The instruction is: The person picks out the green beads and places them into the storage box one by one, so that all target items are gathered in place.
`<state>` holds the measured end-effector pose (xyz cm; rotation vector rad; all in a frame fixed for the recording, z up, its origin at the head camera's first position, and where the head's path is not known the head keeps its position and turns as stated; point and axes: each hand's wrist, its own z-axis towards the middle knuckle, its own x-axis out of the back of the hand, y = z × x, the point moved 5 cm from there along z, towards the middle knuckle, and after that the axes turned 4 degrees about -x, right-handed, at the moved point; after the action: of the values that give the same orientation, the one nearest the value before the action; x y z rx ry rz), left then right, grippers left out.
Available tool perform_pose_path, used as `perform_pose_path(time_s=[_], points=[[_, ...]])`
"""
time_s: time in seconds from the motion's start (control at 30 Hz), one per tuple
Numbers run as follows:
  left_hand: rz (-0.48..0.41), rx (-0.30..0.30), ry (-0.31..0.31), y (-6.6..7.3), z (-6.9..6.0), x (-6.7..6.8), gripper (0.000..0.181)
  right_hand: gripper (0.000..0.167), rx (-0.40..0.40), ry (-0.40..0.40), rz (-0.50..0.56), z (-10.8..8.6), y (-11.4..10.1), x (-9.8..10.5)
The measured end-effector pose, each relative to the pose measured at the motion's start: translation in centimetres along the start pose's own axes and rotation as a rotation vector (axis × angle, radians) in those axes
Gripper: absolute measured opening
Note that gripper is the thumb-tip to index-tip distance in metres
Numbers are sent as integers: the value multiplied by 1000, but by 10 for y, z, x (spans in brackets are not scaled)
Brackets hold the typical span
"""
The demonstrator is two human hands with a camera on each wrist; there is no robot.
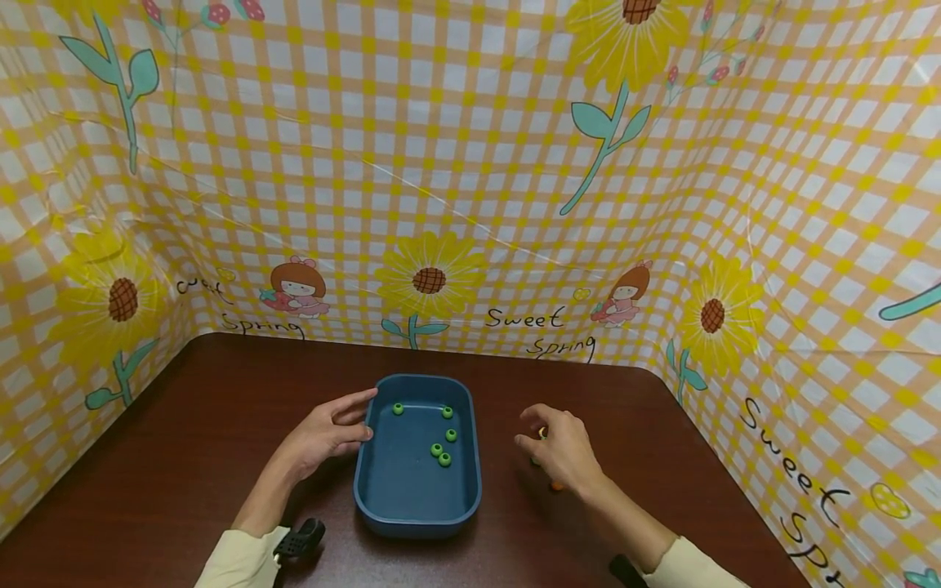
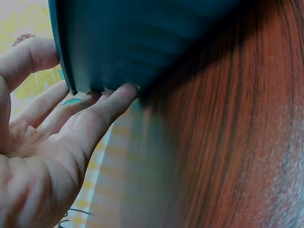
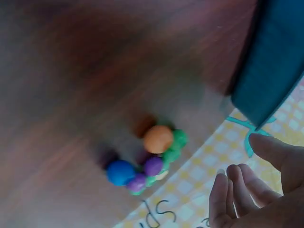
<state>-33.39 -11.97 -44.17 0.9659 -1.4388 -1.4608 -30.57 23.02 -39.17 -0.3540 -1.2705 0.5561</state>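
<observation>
Several green beads [image 1: 444, 460] lie scattered in a blue tray [image 1: 412, 498]. My left hand [image 1: 327, 433] touches the tray's left side, its fingertips against the wall [image 2: 118, 42] in the left wrist view. Right of the tray, my right hand [image 1: 562, 445] is above a group of beads, mostly covering them in the head view. The right wrist view shows this hand [image 3: 266, 185] with thumb and fingers apart and nothing between them. Beside it on the table are an orange bead [image 3: 158, 139], a blue bead [image 3: 120, 173], purple beads [image 3: 153, 166] and green beads [image 3: 180, 139].
The dark brown table [image 1: 220, 408] carries the tray near its middle. Checked cloth [image 1: 470, 180] with sunflowers stands behind the table and along both sides. A black band [image 1: 300, 539] is on the left wrist, by a cream sleeve [image 1: 238, 559].
</observation>
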Motion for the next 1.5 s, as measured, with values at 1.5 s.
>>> perform_pose_path(time_s=[1.5], points=[[-18, 0, -13, -1, 0, -1, 68, 21, -98, -102, -46, -14, 37, -16]])
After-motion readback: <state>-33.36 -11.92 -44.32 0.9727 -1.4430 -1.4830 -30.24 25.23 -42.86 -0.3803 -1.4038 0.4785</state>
